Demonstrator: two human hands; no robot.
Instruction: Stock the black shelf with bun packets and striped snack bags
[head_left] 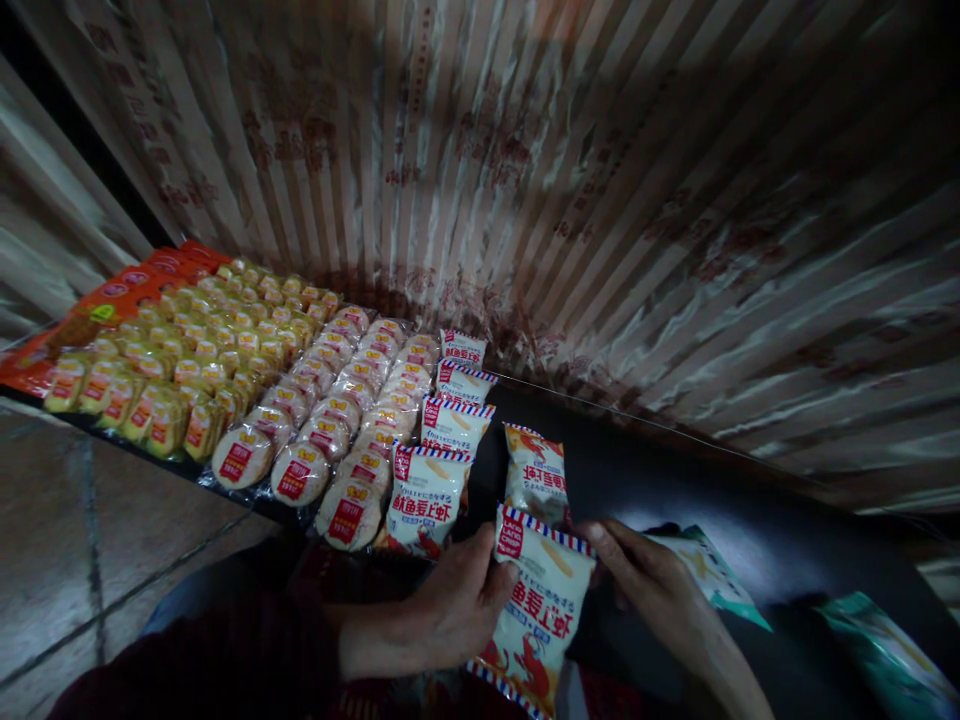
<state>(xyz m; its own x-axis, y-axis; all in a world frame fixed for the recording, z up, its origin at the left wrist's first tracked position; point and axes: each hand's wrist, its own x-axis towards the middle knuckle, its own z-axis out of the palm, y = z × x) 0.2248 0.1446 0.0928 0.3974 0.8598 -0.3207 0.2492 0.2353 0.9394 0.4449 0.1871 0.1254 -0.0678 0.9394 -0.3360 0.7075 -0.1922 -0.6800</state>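
Between my two hands is a white snack bag [541,600] with a striped top edge and red shrimp printed on it. My left hand [454,595] grips its left side, thumb across the front. At the upper right corner, my right hand [660,570] pinches the bag with thumb and fingers. Just behind it, a similar bag [535,470] lies on the black shelf [622,455]. To the left, a row of matching bags [431,495] overlaps from front to back.
Rows of round wrapped crackers [300,470] lie left of the bags, then yellow-wrapped snacks [161,420] and orange packs [124,290]. Green-and-white packs [712,565] lie on the right. A pleated, printed curtain [480,150] hangs behind. Tiled floor [52,500] shows lower left.
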